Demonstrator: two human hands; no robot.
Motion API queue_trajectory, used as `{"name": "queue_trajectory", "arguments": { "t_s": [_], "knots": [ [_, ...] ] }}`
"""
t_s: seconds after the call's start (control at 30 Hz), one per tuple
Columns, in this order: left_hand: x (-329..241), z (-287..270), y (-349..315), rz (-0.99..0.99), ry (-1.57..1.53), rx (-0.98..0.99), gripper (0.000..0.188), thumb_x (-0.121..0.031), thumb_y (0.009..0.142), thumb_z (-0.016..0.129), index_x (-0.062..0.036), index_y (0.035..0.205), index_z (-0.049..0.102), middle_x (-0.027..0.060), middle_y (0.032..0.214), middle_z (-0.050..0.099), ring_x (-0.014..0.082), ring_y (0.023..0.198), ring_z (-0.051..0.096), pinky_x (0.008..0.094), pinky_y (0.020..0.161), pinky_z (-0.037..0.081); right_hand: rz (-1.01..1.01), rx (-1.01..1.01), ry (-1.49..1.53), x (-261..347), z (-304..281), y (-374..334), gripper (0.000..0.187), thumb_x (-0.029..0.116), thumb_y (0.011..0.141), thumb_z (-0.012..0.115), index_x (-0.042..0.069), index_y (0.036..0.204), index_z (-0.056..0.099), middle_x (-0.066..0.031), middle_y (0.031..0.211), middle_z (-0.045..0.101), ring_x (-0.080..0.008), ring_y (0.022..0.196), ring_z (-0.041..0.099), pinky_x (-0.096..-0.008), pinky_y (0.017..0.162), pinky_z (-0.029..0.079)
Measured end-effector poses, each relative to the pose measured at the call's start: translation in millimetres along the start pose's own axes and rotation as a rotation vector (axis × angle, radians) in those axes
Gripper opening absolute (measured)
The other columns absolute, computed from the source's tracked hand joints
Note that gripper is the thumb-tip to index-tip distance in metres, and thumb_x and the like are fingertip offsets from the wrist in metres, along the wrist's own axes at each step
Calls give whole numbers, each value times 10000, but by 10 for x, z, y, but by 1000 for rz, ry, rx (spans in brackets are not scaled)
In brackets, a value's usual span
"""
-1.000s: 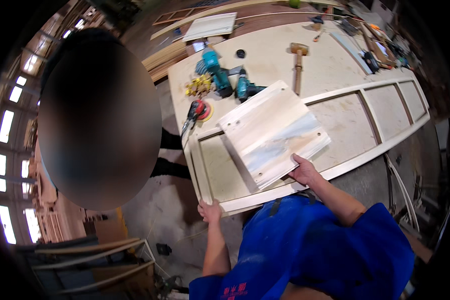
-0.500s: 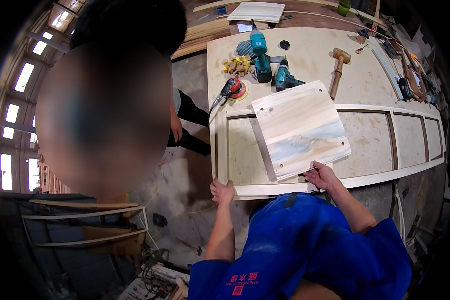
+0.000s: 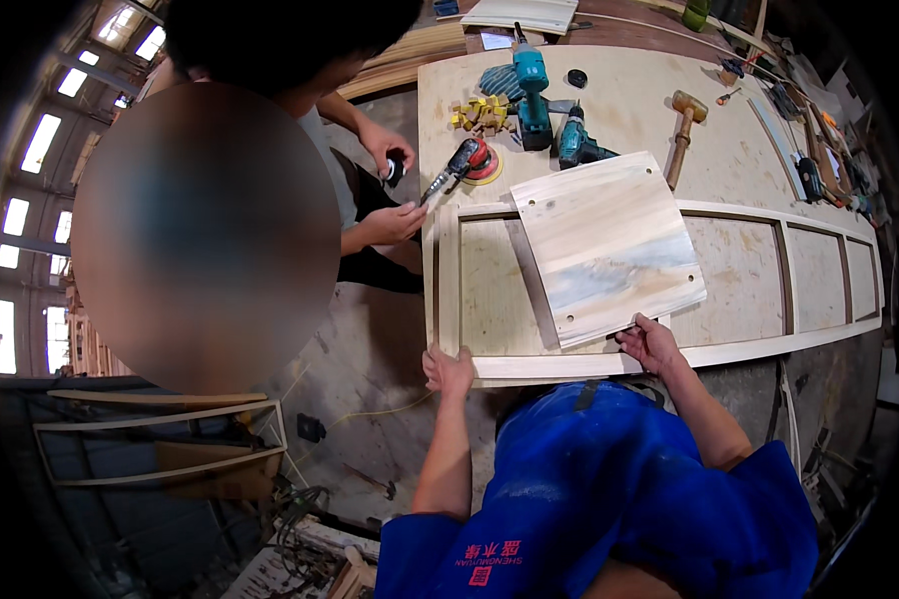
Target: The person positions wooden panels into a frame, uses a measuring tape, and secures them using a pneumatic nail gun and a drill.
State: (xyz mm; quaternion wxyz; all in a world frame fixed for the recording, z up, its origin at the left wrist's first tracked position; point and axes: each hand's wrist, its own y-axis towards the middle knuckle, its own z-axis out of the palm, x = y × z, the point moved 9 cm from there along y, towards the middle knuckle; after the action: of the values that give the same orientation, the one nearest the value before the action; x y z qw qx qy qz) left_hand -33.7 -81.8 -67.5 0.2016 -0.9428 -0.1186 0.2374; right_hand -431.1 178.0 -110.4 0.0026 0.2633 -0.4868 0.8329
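Note:
A long pale wooden frame (image 3: 729, 353) with crossbars lies along the near side of the workbench. My left hand (image 3: 449, 371) is closed round its near left corner. A square wooden panel (image 3: 609, 250) with a small hole near each corner rests at a slant over the frame. My right hand (image 3: 651, 344) grips the panel's near edge, fingers curled at the rim, close to the frame's near rail. Left of the bench, a co-worker's hand (image 3: 395, 222) touches the hose end of a red and black sander (image 3: 479, 160); their other hand (image 3: 382, 145) holds a small black object.
On the workbench (image 3: 629, 100) stand a teal drill (image 3: 531, 85) and a second drill (image 3: 574, 140), beside several yellow blocks (image 3: 481, 115). A mallet (image 3: 684, 130) lies farther right. Hand tools (image 3: 814, 175) crowd the right edge. Another frame (image 3: 160, 424) is at lower left.
The co-worker has leaned in and brought both hands up to the bench's left edge, one reaching the sander's hose end. My hands keep their places on frame and panel.

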Motion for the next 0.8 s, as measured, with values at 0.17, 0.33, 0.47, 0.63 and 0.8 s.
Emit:
{"name": "queue_trajectory", "arguments": {
  "t_s": [0.17, 0.33, 0.47, 0.63, 0.8],
  "knots": [
    [27, 20, -3, -2, -7, 11, 856, -391, 856, 706, -122, 1551, 284, 221, 1642, 188, 420, 1527, 150, 713, 1151, 174, -24, -59, -74, 31, 13, -47, 310, 324, 1052, 575, 105, 833, 574, -51, 831, 680, -210, 837, 743, -348, 676, 621],
    [10, 15, -13, -5, -7, 29, 839, -393, 867, 692, -125, 1549, 283, 231, 1646, 171, 426, 1531, 136, 715, 1153, 165, -48, -97, -77, 40, 43, -99, 292, 320, 1049, 581, 102, 855, 574, -50, 832, 672, -204, 827, 742, -342, 644, 620],
    [-15, 27, -26, 5, -1, 33, 829, -392, 873, 687, -121, 1545, 285, 234, 1644, 171, 430, 1526, 142, 713, 1148, 175, -66, -103, -82, 37, 0, -61, 284, 317, 1047, 584, 104, 860, 569, -55, 848, 665, -205, 827, 738, -339, 640, 620],
    [-12, 30, -11, 9, 11, 51, 827, -391, 875, 690, -105, 1538, 287, 237, 1641, 173, 434, 1521, 153, 707, 1145, 188, -72, -101, -90, 21, -2, -39, 283, 321, 1048, 585, 106, 865, 566, -59, 864, 663, -206, 843, 734, -336, 641, 619],
    [-19, 7, -31, 2, 16, 41, 825, -401, 880, 693, -104, 1537, 292, 238, 1643, 178, 434, 1523, 157, 703, 1151, 185, -61, -99, -94, 34, 39, -78, 293, 332, 1051, 579, 105, 867, 565, -46, 843, 647, -203, 844, 732, -334, 645, 619]
  ]
}}
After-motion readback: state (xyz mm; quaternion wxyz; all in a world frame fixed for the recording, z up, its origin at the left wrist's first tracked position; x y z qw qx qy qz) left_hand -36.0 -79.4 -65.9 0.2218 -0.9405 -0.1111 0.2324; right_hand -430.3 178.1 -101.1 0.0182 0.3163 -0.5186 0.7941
